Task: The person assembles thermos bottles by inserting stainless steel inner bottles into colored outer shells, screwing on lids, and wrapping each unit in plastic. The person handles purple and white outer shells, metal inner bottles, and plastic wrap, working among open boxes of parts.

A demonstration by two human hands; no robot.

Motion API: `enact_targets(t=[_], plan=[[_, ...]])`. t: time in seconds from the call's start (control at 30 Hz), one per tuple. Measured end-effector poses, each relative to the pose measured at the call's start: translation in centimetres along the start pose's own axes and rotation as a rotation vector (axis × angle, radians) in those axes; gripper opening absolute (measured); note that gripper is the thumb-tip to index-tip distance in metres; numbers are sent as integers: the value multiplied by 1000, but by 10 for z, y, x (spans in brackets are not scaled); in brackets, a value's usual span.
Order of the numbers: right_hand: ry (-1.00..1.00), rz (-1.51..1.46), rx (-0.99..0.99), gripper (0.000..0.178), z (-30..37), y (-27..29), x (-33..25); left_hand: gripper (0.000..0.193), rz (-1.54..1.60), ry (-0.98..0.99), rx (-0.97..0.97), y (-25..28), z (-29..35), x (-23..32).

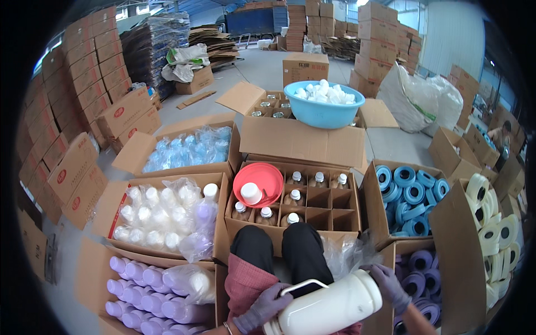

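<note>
A white thermos flask shell (329, 307) with a side handle lies tilted across my lap. My left hand (262, 308), in a grey-purple glove, is closed round its left end beside the handle. At the rounded right end, my right hand (391, 287), gloved likewise, grips the edge with its fingers bent round it. Crumpled clear plastic film (349, 254) lies just behind the flask. Ahead of my knees a divided carton (329, 223) holds several white-capped bottles. On it rests a red basin (258, 173) with a white cup (251, 194) inside.
Lilac bottles (151, 298) fill a carton at the left, below bagged white-capped ones (159, 215). Cartons at the right hold blue rings (413, 192), purple rings (421, 279) and cream parts (497, 234). Further off is a blue basin (324, 114) of white caps; another person (502, 137) is far right.
</note>
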State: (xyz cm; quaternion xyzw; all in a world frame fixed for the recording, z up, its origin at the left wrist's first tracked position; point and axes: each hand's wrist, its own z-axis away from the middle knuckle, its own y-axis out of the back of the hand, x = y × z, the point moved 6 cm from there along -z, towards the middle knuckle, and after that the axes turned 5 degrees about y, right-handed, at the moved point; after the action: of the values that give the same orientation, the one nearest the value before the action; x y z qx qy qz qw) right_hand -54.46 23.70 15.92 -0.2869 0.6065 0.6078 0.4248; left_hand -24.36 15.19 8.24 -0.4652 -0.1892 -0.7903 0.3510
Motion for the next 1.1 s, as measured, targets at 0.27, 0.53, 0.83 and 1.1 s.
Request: enact_targets(t=[0.27, 0.53, 0.83, 1.1], plan=[[-41, -786, -5, 58, -33, -27, -40, 39, -256, -536, 119, 12, 10, 101], [843, -20, 80, 47, -86, -11, -100, 31, 192, -162, 122, 53, -4, 119], [920, -94, -43, 53, -121, -20, -133, 29, 194, -292, 232, 78, 1, 141], [774, 17, 97, 45, -141, -30, -113, 39, 217, -223, 244, 96, -1, 129]])
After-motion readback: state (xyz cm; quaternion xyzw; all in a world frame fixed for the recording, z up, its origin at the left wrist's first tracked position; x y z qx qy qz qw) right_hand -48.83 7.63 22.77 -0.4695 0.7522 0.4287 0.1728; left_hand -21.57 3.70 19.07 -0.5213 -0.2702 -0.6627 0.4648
